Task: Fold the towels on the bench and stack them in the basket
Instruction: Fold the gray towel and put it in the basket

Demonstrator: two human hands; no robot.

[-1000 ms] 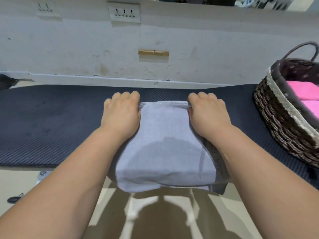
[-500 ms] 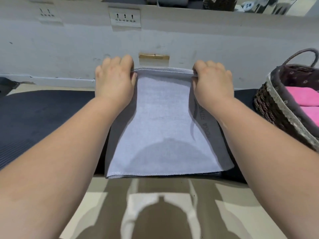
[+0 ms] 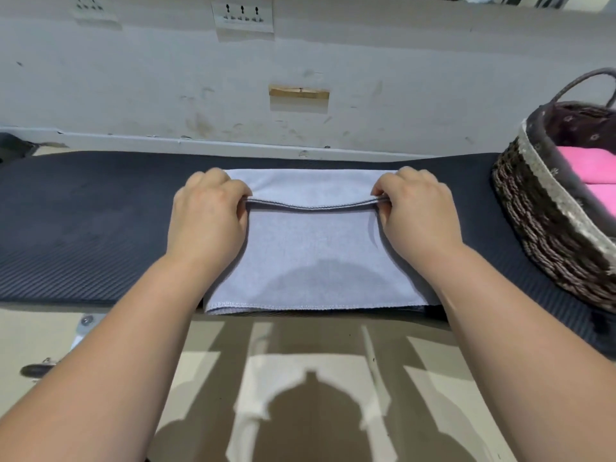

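1. The grey towel (image 3: 313, 261) lies flat along the near side of the dark ribbed bench (image 3: 83, 228). Its near hem reaches the bench's front edge.
2. The left hand (image 3: 206, 221) is at the towel's left side, fingers curled, pinching one end of a hemmed edge that crosses the towel partway back.
3. The right hand (image 3: 416, 218) is at the towel's right side and pinches the other end of the same edge in the same way.
4. Between the two grips the hemmed edge dips slightly in the middle, just above the layer beneath it. A narrower band of towel shows beyond it on the far side.
5. To the right of the towel, and apart from it, a woven basket (image 3: 540, 228) stands on the bench with pink towels (image 3: 590, 168) inside.
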